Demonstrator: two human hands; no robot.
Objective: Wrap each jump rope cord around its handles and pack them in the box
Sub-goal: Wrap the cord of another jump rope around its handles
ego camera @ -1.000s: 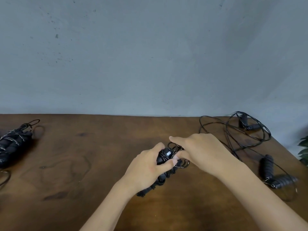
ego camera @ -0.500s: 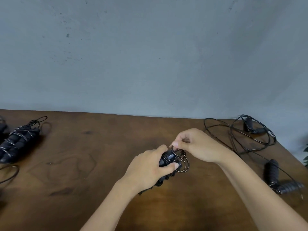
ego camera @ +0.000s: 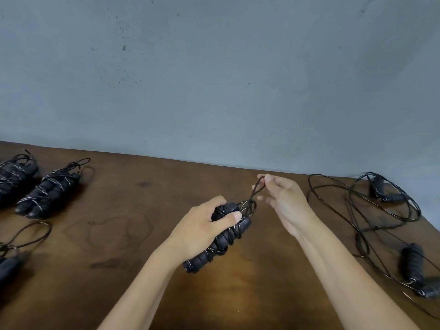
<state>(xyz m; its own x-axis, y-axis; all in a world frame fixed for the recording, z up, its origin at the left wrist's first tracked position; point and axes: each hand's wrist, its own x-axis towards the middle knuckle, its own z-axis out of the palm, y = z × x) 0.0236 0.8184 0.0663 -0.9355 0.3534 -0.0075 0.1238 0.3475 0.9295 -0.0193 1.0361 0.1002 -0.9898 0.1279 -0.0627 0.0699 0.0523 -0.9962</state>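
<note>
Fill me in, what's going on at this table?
A person is bundling jump ropes. The left hand grips a pair of handles already wound with cord, and the right hand pinches the last cord loop pulled up from it. Wrapped bundles lie at the left of the table; unwrapped ropes lie loose at the right. No box is in view.

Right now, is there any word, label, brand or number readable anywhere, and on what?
None: no text shows on the held handles, the wrapped ropes, the loose ropes, the table or the wall.
</note>
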